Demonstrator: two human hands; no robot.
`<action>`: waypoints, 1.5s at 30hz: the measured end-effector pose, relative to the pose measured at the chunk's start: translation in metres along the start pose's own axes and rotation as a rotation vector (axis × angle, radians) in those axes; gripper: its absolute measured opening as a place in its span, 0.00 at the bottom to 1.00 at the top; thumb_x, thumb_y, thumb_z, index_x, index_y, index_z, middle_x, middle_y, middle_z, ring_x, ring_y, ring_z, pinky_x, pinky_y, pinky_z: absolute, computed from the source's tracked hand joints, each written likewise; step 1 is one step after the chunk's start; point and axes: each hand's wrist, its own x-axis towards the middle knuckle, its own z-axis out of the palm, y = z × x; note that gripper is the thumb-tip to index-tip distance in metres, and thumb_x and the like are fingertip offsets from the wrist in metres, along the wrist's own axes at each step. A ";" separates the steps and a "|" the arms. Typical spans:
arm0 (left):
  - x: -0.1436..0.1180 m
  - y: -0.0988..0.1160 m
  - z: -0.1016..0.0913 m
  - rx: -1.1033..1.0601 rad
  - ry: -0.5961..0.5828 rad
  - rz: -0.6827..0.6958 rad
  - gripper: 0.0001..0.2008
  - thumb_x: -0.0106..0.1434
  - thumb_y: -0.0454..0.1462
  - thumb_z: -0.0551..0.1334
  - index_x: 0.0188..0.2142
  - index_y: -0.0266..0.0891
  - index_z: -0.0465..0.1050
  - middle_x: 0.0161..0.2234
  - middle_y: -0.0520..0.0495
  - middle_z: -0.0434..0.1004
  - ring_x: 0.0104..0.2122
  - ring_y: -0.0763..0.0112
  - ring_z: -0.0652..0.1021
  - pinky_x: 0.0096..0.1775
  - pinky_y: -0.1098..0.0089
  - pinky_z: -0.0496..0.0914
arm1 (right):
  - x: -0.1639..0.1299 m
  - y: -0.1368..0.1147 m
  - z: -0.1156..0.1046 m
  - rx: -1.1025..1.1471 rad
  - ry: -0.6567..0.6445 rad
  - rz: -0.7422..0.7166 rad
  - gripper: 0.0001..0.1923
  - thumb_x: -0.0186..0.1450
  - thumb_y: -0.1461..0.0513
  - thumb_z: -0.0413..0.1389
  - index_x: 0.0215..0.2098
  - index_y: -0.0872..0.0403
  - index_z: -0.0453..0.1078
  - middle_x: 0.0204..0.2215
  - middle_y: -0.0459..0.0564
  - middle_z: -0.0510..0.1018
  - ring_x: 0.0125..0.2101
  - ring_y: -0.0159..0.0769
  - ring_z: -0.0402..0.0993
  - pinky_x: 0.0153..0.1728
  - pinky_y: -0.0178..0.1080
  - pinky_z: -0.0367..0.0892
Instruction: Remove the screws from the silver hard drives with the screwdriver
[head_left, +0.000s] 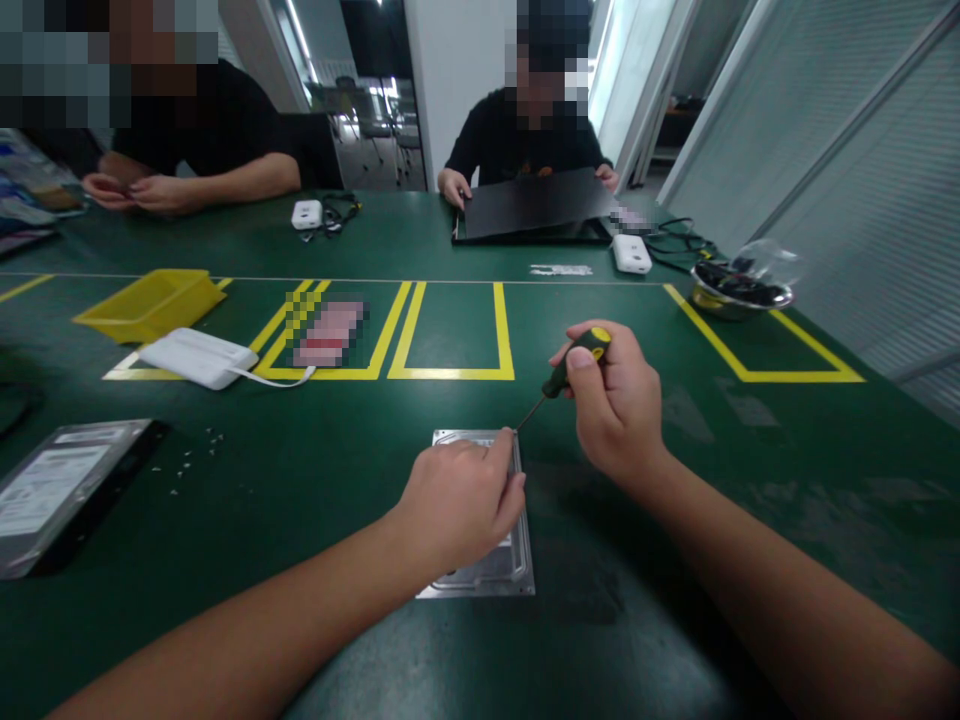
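Observation:
A silver hard drive (517, 578) lies flat on the green table in front of me, partly covered by my left hand (461, 495). That hand is closed down over the drive, holding it. Its index finger reaches the far right corner, the thumb rests near the right edge, and the other fingers are mostly hidden. My right hand (619, 400) grips a screwdriver (574, 362) with a dark green and yellow handle. The thin shaft slants down to the left, its tip at the drive's far right corner beside my left index fingertip.
Another hard drive (64, 480) and several small screws (187, 462) lie left. Beyond are a white power bank (199, 357) cabled to a blurred phone (330, 335), a yellow bin (154, 303) and a metal bowl (739, 292). Across the table, one person holds a dark panel (536, 203); another sits left.

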 end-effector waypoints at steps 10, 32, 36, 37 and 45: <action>0.000 0.000 0.000 -0.004 0.006 0.004 0.22 0.69 0.44 0.51 0.58 0.36 0.66 0.37 0.42 0.82 0.34 0.55 0.82 0.33 0.58 0.75 | 0.001 0.000 0.000 -0.023 -0.003 0.012 0.15 0.71 0.53 0.48 0.49 0.53 0.66 0.33 0.47 0.78 0.26 0.31 0.73 0.29 0.37 0.68; 0.000 0.000 -0.001 -0.006 -0.010 -0.001 0.23 0.70 0.44 0.50 0.59 0.36 0.66 0.37 0.41 0.82 0.35 0.55 0.81 0.34 0.58 0.75 | 0.000 0.001 -0.001 -0.010 -0.017 -0.013 0.14 0.71 0.54 0.50 0.49 0.53 0.66 0.32 0.47 0.79 0.25 0.30 0.73 0.28 0.36 0.69; 0.000 0.000 -0.001 -0.007 -0.007 -0.003 0.23 0.70 0.44 0.50 0.58 0.36 0.66 0.37 0.41 0.82 0.35 0.55 0.82 0.34 0.57 0.75 | 0.000 0.000 -0.001 -0.015 -0.018 -0.018 0.13 0.71 0.54 0.50 0.49 0.52 0.66 0.32 0.47 0.79 0.25 0.30 0.73 0.28 0.36 0.69; 0.000 0.001 -0.001 -0.008 -0.007 -0.004 0.23 0.70 0.44 0.50 0.58 0.36 0.66 0.37 0.41 0.82 0.35 0.55 0.82 0.35 0.57 0.75 | 0.000 -0.001 -0.001 -0.018 -0.018 -0.019 0.13 0.71 0.54 0.50 0.49 0.52 0.66 0.33 0.47 0.79 0.25 0.30 0.73 0.28 0.36 0.69; -0.001 0.001 -0.001 -0.017 -0.014 -0.006 0.23 0.69 0.44 0.51 0.58 0.37 0.66 0.37 0.41 0.82 0.35 0.55 0.82 0.35 0.57 0.75 | -0.001 -0.001 0.000 -0.009 -0.029 -0.022 0.14 0.71 0.54 0.50 0.49 0.53 0.66 0.32 0.47 0.79 0.24 0.30 0.72 0.28 0.36 0.68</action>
